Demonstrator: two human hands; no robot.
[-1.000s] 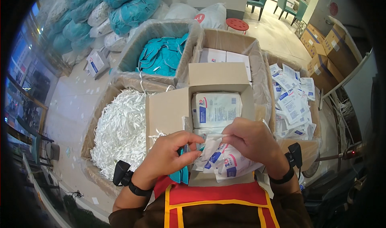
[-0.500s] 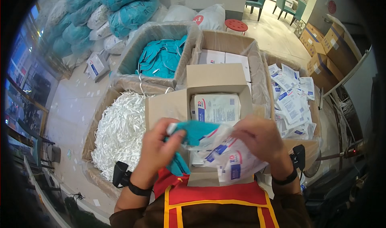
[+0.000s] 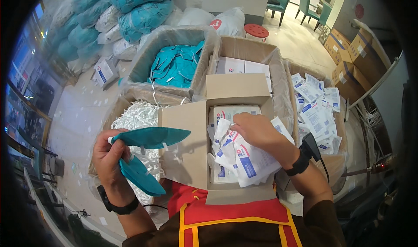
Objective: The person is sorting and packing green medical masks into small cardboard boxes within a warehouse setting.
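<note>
My left hand [image 3: 109, 160] is closed around the ends of two teal folded fabric pieces [image 3: 152, 137], shaped like folded face masks with a small white tab. They fan out over the box of white strips. In front of me stands an open cardboard carton [image 3: 183, 144] with its flaps spread. Inside it lie several white printed packets [image 3: 250, 160] with blue and red marks. My right hand [image 3: 257, 131] is over the carton, fingers curled at the upper edge of these packets; its palm and some fingertips are hidden.
A lined box of white strips [image 3: 135, 116] is at left, with a lined box of teal pieces [image 3: 174, 66] behind. White boxes [image 3: 257, 68] fill a carton at the back; loose white packets [image 3: 315, 103] fill one at right. Stuffed bags [image 3: 141, 18] and a red stool [image 3: 257, 30] stand beyond.
My hands have moved apart. The left has carried the teal pieces left, away from the carton; the packets in the right have come down into the carton.
</note>
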